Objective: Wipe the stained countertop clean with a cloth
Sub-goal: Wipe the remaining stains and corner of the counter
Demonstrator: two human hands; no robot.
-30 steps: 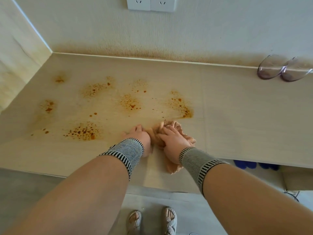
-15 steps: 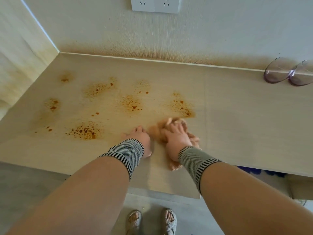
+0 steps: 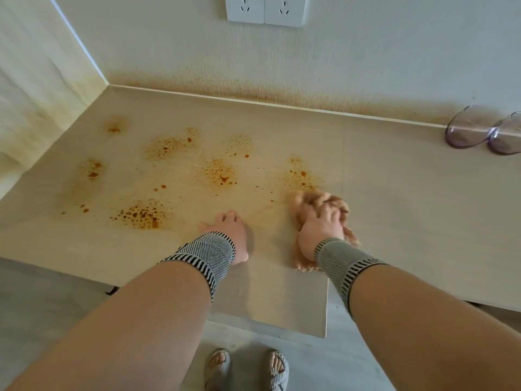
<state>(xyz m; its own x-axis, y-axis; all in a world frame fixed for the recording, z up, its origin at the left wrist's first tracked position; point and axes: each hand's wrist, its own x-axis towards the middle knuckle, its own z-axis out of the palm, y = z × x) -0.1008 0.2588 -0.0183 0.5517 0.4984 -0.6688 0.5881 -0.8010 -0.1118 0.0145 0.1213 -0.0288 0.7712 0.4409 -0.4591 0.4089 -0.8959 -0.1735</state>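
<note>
A: Where is the cloth [image 3: 315, 203]?

B: Bunched under my right hand [image 3: 321, 230], fingers curled down pinching it, at the near edge of one brown stain [image 3: 298, 176] on the counter [image 3: 408, 210].

A: Progress?

B: Early, I judge. Every stain patch [image 3: 141, 214] to the left remains. My left hand [image 3: 229, 235] rests flat, fingers together, holding nothing.

Scene evenly and brightly lit by soft daylight. Faint shadow cast just right of left hand [image 3: 231, 235] onto tabletop [image 3: 394, 198]. No glare seen. Right hand [image 3: 321, 227] and cloth [image 3: 315, 201] smeared by motion blur. Wall lines bowed by wide-angle distortion at edges.
</note>
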